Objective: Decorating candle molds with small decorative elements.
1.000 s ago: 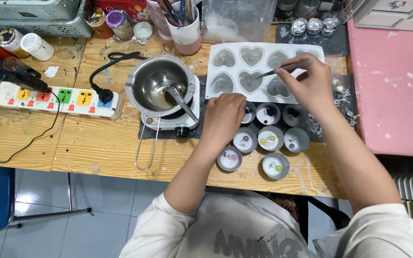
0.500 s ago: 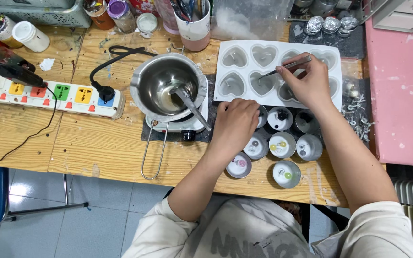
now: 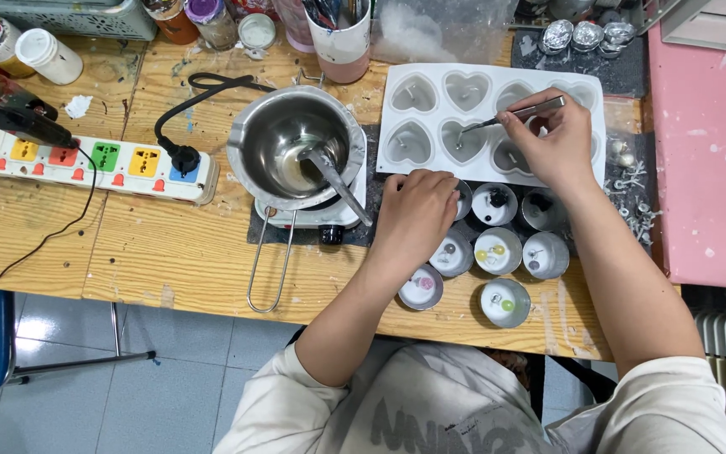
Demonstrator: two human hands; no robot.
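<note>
My right hand (image 3: 550,139) holds metal tweezers (image 3: 514,113) over a white mould with heart-shaped cavities (image 3: 492,77); the tips reach into a cavity in the front row. My left hand (image 3: 418,217) rests fingers down on the mould's front edge, above several small round tins (image 3: 498,250) that hold wax and coloured beads. Left of the hands a steel melting pot (image 3: 296,145) with a spoon in it sits on a small hot plate.
A white power strip (image 3: 94,160) with coloured switches lies at the left, a black plug in it. Jars, a cup of tools (image 3: 342,34) and foil cups (image 3: 586,35) line the back. A pink surface (image 3: 712,143) borders the right. The table's front edge is near my body.
The view has shifted slightly. My right hand has moved the tweezers a little lower on the mould, and my left hand has stayed at the mould's front edge.
</note>
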